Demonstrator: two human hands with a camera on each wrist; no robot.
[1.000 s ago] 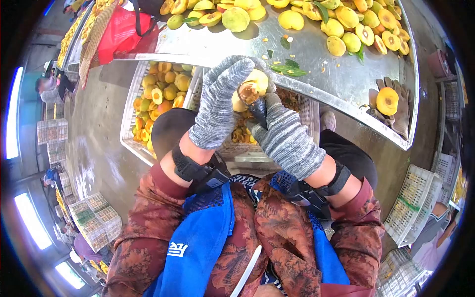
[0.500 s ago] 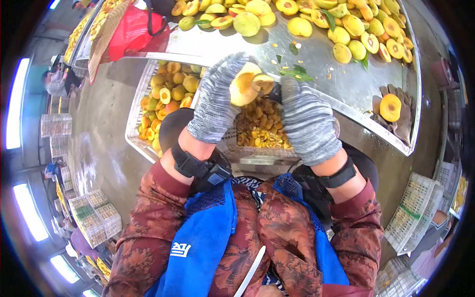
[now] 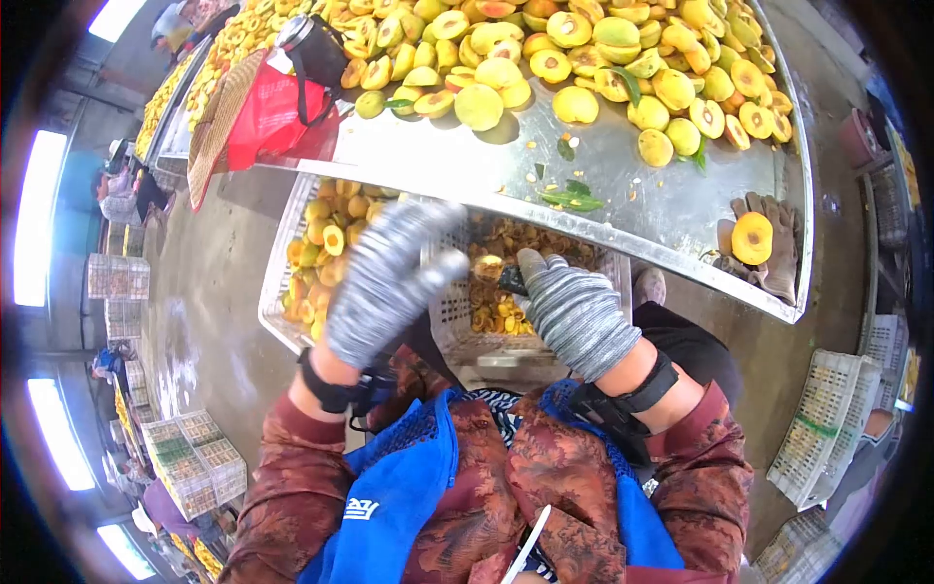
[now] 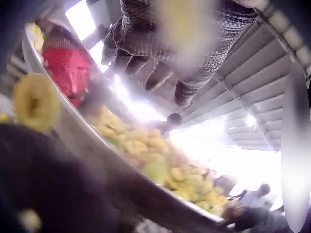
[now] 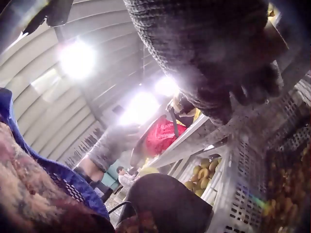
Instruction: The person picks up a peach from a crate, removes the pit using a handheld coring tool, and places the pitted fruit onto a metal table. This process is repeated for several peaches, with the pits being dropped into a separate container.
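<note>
My left hand (image 3: 394,277), in a grey knit glove and blurred, is over the left crate with its fingers extended. In the left wrist view a blurred yellow shape (image 4: 182,22) overlaps the glove, and a peach half (image 4: 36,102) shows at the left, apart from the fingers. Gloved alike, my right hand (image 3: 584,307) grips a dark-handled pitting tool (image 3: 512,280) above the middle crate. A small orange-brown piece (image 3: 488,267) shows at the tool's tip. Halved yellow peaches (image 3: 333,239) fill the left crate; pits and scraps (image 3: 501,313) lie in the middle one.
Beyond both crates stands a metal table (image 3: 418,165) heaped with peaches (image 3: 477,105). A red bag (image 3: 272,115), straw hat (image 3: 222,122) and dark cup (image 3: 311,49) are at its left. One peach half (image 3: 752,238) rests on brown gloves (image 3: 781,263) at the right corner.
The peach held by my left hand has left its grasp, and that hand has swung left over the crate with fingers extended. My right hand has drawn back slightly, keeping the tool.
</note>
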